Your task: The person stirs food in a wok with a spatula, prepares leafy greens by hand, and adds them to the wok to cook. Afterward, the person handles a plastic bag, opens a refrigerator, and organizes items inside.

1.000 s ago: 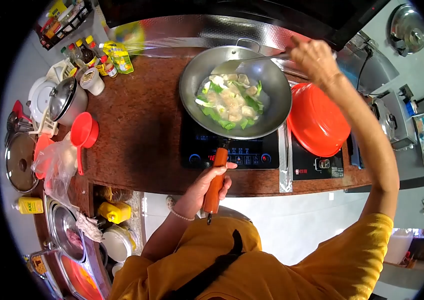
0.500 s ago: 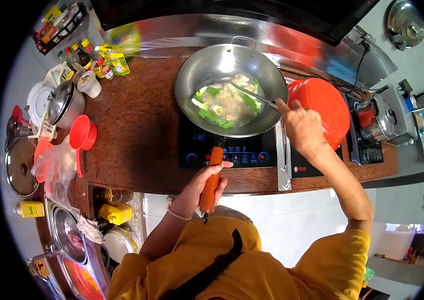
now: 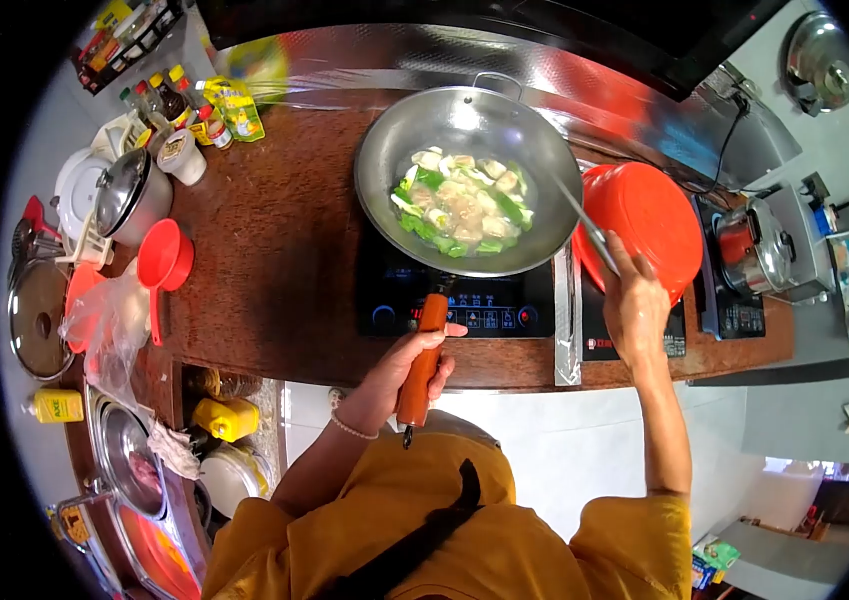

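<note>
Head view: right hand (image 3: pixel 632 298) grips utensil (image 3: pixel 586 220), partly indistinct, perhaps inside wok (image 3: pixel 424 125).

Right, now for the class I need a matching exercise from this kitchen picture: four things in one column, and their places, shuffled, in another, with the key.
Things
1. wok
2. wok handle
3. metal-shafted utensil
4. red dipper

Places
A. held in the right hand
B. on the left part of the counter, near a lidded pot
C. gripped by the left hand
D. over the black cooktop, with leafy greens inside

Right pairs: 1-D, 2-C, 3-A, 4-B
</note>
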The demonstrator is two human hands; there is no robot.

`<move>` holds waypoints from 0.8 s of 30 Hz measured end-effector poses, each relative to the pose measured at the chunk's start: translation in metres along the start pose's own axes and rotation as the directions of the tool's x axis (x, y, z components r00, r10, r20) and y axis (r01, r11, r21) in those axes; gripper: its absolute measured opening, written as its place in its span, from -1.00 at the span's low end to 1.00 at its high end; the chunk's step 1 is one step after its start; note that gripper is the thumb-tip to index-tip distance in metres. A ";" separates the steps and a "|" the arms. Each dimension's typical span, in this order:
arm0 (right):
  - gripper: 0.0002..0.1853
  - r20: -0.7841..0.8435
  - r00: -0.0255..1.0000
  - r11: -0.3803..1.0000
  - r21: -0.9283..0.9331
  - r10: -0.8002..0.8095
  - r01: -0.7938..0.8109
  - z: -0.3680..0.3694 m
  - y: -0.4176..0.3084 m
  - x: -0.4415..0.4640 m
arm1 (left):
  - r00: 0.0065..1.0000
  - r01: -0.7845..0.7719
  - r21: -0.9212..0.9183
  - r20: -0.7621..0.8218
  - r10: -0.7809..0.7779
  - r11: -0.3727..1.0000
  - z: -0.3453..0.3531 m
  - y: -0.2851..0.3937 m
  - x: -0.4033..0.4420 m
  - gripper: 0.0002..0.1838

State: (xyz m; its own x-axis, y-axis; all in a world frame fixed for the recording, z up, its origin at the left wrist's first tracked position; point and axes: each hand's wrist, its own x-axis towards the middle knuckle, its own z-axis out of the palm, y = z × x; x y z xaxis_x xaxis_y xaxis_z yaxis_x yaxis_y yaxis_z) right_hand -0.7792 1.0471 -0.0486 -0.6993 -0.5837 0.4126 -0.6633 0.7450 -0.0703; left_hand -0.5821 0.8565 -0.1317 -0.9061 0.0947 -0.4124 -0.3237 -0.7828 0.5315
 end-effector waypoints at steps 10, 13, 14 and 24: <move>-0.50 0.079 0.990 0.939 0.315 0.116 -0.135 0.033 -0.008 -0.031 | 0.998 0.041 -0.073 0.043 -0.038 0.996 0.001 -0.004 0.010 -0.56; -0.52 0.034 0.993 0.917 0.381 0.115 -0.119 0.046 -0.020 -0.051 | 0.999 0.031 -0.055 0.039 -0.029 0.998 -0.009 -0.008 0.004 -0.42; -0.52 -0.014 0.988 0.907 0.399 0.154 -0.136 0.050 -0.024 -0.057 | 1.000 0.023 -0.067 0.002 -0.023 0.997 -0.008 -0.005 0.000 -0.38; -0.59 0.627 0.731 -0.227 0.779 0.271 -0.584 0.001 -0.105 -0.056 | 0.982 0.169 0.308 -0.132 -0.134 0.936 -0.147 0.005 -0.103 -0.47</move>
State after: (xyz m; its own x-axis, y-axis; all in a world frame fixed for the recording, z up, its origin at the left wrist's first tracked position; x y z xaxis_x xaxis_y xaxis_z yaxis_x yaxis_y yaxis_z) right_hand -0.6703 1.0014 -0.0653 -0.8575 -0.4270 -0.2869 0.3516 -0.0792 -0.9328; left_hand -0.4502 0.7522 -0.1952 -0.8103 0.1167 -0.5742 -0.5405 -0.5274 0.6555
